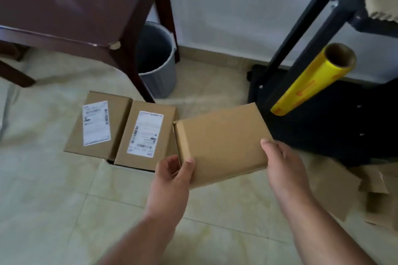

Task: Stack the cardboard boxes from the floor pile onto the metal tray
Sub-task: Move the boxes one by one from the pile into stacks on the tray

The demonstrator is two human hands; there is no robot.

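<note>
We hold one plain cardboard box (221,142) above the floor, our left hand (172,175) gripping its near left corner with the thumb on top, our right hand (284,164) clasping its right edge. Two labelled boxes (120,129) lie side by side on the tiles to the left. The black metal tray (327,127) sits just right, a yellow film roll (310,79) leaning over it. A grey bin (157,60) stands behind a dark table leg (129,71); what it holds we cannot tell.

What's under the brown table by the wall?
A grey bin stands on the floor under the dark brown table, behind its front leg. The leg hides part of the bin's side, and the inside looks dark, so I cannot tell what it holds.
</note>
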